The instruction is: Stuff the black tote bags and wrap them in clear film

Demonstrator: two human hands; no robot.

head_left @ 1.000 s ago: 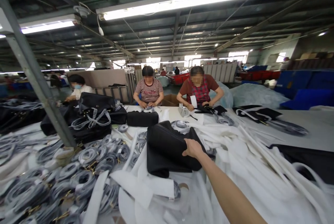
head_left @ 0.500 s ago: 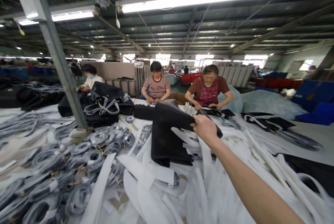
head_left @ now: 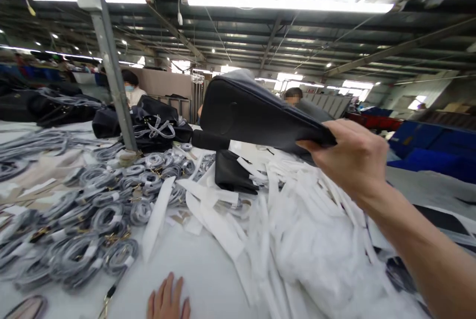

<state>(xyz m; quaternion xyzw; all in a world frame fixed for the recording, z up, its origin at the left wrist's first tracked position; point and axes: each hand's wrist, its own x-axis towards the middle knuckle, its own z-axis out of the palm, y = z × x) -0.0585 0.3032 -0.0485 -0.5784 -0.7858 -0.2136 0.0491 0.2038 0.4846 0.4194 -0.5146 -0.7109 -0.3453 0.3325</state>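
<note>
My right hand (head_left: 357, 155) pinches one end of a black bag (head_left: 253, 110), thumb below and fingers on top. The bag is raised above the table and stretches out to the left, its far end rounded. Low in the view, my left hand (head_left: 168, 300) lies with its fingers apart on the white tabletop (head_left: 208, 284), holding nothing. Beneath the raised bag, a folded black piece (head_left: 234, 172) rests among white strips (head_left: 211, 195).
Coiled grey straps (head_left: 111, 220) with gold clips cover the left side. A heap of white wrapping (head_left: 320, 239) lies on the right. Black bags (head_left: 156, 120) are stacked behind a metal post (head_left: 111, 61). Co-workers sit across the table, partly hidden by the raised bag.
My right hand has lifted the black bag up and to the right, off the white strips. My left hand has come into view at the bottom. The camera view has shifted.
</note>
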